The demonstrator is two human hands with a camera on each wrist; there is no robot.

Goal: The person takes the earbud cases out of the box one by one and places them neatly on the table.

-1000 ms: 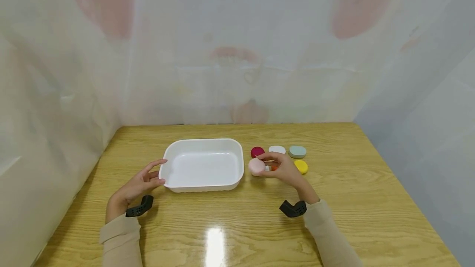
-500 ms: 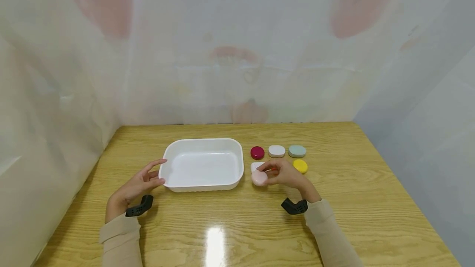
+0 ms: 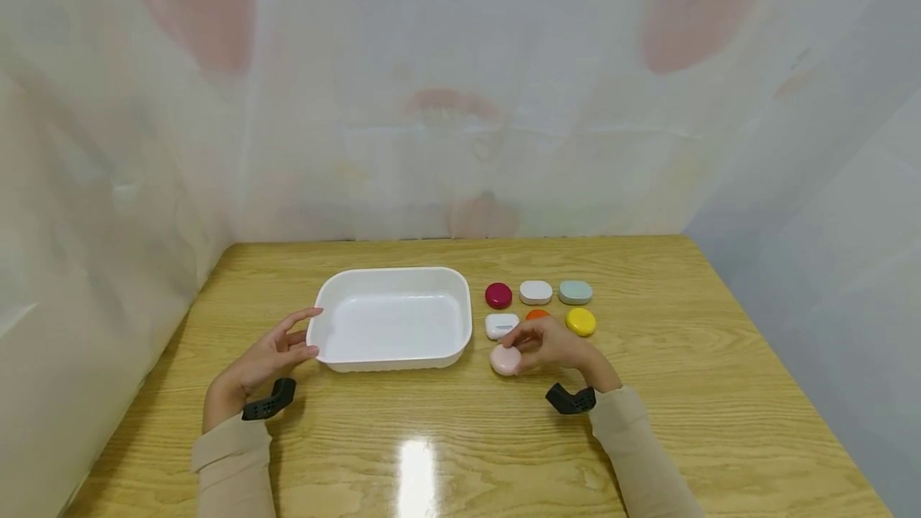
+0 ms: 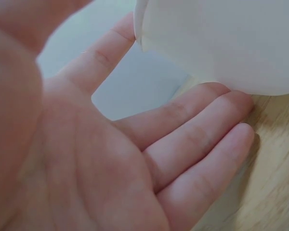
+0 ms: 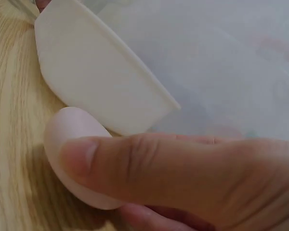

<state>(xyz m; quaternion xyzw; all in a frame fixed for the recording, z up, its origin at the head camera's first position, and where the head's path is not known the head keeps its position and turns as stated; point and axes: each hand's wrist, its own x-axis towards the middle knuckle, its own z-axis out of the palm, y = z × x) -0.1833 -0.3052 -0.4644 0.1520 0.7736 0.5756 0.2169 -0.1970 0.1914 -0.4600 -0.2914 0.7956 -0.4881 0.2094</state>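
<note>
A round, smooth, pale pink case (image 3: 504,360) is pinched between the thumb and fingers of my right hand (image 3: 560,344), low over the table, right of the white tray. In the right wrist view the thumb presses the broad face of the pink case (image 5: 70,127), which stands tilted near the tray wall (image 5: 98,72). My left hand (image 3: 261,356) touches the left end of the white rectangular tray (image 3: 392,364). In the left wrist view its fingers (image 4: 192,144) are extended, with fingertips at the tray's outer wall (image 4: 216,53).
Small cases lie right of the tray: dark red (image 3: 499,295), white oval (image 3: 536,292), grey-green oval (image 3: 576,292), white rounded (image 3: 498,326), orange (image 3: 536,314) and yellow (image 3: 580,321). The right hand partly hides the orange one. A pale curtain (image 3: 460,166) hangs behind the wooden table (image 3: 345,438).
My right hand has brought the pink case toward the front of the table, uncovering the white rounded case and part of the orange one. The left hand and tray stay put.
</note>
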